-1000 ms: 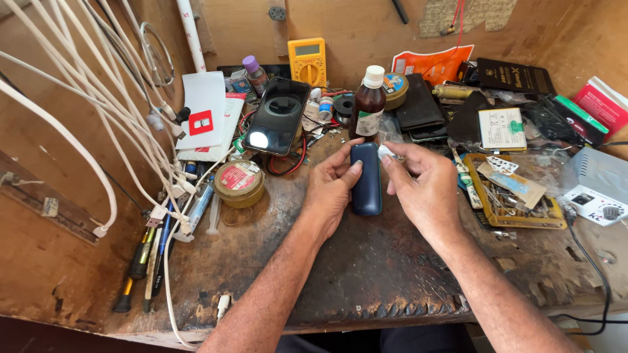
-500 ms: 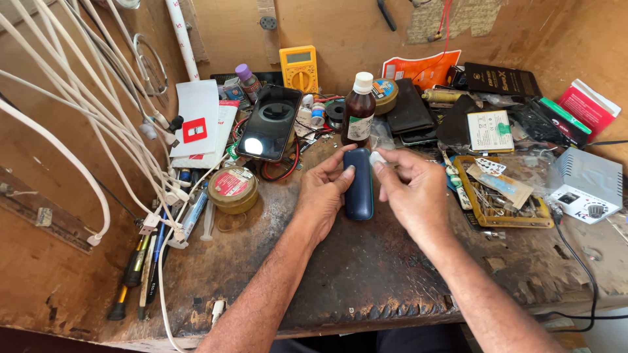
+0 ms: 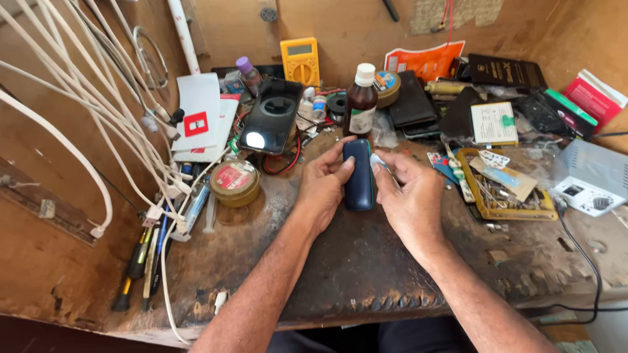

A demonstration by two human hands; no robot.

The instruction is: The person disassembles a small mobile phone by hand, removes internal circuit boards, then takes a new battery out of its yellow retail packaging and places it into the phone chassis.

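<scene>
Hardly anything has moved; both hands stay put. Left hand (image 3: 324,186) grips the dark blue case (image 3: 358,175) on the workbench (image 3: 366,261). Right hand (image 3: 412,196) pinches a small white bit (image 3: 377,161) against it, seemingly wiping; gentle rubbing comes next.

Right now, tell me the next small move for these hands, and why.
Probably press the white wad in the right hand onto the dark blue device and wipe downward. The left hand steadies the device upright on the bench, and the wad sits at its top edge.
</scene>
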